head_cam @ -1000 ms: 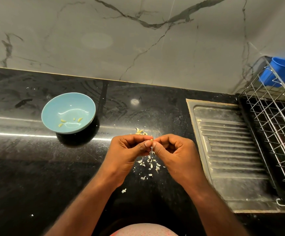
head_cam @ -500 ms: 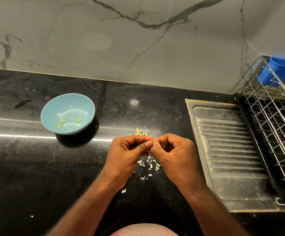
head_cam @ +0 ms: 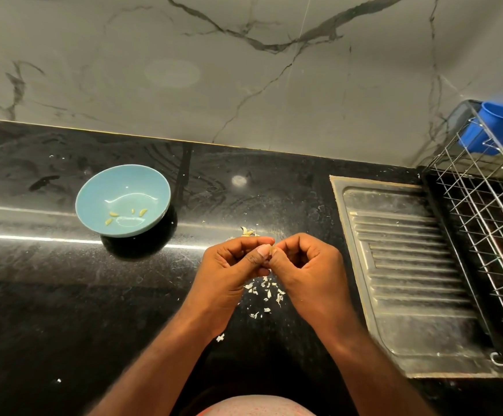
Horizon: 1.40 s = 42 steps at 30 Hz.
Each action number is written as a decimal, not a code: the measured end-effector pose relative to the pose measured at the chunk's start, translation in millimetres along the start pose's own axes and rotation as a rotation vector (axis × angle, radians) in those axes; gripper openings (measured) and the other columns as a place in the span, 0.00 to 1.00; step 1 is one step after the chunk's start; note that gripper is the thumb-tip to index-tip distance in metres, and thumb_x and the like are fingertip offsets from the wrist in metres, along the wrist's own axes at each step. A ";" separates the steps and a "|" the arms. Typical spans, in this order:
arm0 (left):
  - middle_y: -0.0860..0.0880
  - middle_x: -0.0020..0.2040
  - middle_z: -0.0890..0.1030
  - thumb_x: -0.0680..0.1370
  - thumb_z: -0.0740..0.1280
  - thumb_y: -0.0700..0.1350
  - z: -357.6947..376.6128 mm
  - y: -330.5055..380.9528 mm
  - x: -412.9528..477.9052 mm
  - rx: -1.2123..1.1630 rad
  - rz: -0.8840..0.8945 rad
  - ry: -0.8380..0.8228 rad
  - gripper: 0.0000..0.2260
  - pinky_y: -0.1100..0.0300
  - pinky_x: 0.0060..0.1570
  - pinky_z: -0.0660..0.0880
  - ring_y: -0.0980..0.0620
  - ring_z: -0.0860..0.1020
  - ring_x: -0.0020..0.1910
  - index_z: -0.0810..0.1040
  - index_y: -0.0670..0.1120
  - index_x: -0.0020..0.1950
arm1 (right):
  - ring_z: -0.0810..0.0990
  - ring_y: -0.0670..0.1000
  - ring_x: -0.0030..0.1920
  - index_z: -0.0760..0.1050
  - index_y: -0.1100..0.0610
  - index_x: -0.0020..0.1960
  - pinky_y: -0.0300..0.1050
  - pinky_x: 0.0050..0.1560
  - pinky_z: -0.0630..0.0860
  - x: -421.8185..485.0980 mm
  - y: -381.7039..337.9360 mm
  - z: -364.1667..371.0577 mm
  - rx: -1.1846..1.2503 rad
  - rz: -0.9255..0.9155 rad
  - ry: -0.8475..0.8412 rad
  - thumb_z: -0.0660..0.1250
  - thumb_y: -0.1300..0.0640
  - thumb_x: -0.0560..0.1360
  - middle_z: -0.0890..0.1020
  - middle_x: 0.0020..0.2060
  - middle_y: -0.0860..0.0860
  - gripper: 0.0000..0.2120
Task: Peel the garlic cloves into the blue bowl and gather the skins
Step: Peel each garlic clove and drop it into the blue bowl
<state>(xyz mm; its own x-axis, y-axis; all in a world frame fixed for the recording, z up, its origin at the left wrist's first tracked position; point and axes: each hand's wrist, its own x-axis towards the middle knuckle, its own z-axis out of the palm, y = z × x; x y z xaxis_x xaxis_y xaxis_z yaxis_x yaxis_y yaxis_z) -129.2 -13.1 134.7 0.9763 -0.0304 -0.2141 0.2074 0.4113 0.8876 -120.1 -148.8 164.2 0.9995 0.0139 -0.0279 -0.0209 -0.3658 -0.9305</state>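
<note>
Garlic clove (head_cam: 270, 250) sits pinched between left grip (head_cam: 232, 265) and right grip (head_cam: 307, 265), just above scattered skins (head_cam: 266, 291) on the bench (head_cam: 64, 295). Peeling it right there should hold scraps together, before carrying it left to the blue bowl (head_cam: 124, 181).

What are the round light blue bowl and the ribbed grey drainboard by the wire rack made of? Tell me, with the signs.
Round light blue bowl: likely glazed ceramic, perhaps melamine; smooth gloss with sharp light streaks.
Ribbed grey drainboard: probably stainless steel, dulled matt; pressed ridges, grey metallic sheen.
</note>
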 end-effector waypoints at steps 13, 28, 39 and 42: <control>0.45 0.45 0.84 0.72 0.70 0.41 -0.6 -5.0 3.3 -0.046 -0.011 0.001 0.10 0.62 0.43 0.79 0.51 0.82 0.43 0.82 0.40 0.51 | 0.81 0.48 0.33 0.81 0.56 0.41 0.39 0.35 0.79 3.2 3.8 -2.1 0.065 0.072 -0.012 0.75 0.54 0.73 0.84 0.34 0.51 0.06; 0.42 0.49 0.84 0.72 0.70 0.38 -0.4 -3.0 4.1 -0.175 -0.107 -0.013 0.13 0.62 0.43 0.80 0.50 0.82 0.45 0.81 0.37 0.56 | 0.84 0.53 0.36 0.81 0.55 0.41 0.47 0.37 0.82 2.1 5.5 -3.3 0.058 0.041 0.003 0.73 0.53 0.73 0.84 0.34 0.51 0.06; 0.42 0.46 0.83 0.75 0.67 0.39 -6.0 -7.4 5.1 -0.177 -0.122 -0.026 0.12 0.60 0.46 0.80 0.50 0.81 0.44 0.82 0.41 0.58 | 0.82 0.51 0.35 0.81 0.55 0.37 0.53 0.39 0.80 8.8 21.8 -12.6 0.000 0.047 0.070 0.64 0.55 0.78 0.83 0.33 0.52 0.12; 0.42 0.44 0.83 0.74 0.68 0.39 -6.7 -9.4 5.1 -0.168 -0.133 -0.015 0.12 0.61 0.46 0.80 0.51 0.80 0.43 0.83 0.41 0.56 | 0.79 0.46 0.31 0.80 0.51 0.37 0.45 0.33 0.77 8.4 27.8 -15.8 -0.160 0.019 0.044 0.70 0.57 0.75 0.82 0.31 0.48 0.09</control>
<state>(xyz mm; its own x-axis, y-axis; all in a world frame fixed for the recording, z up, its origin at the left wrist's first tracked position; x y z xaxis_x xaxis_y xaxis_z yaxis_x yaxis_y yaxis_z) -126.6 -11.0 122.6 0.9420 -0.1075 -0.3178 0.3228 0.5485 0.7713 -111.9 -173.5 143.9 0.9991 -0.0339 -0.0254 -0.0392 -0.5094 -0.8596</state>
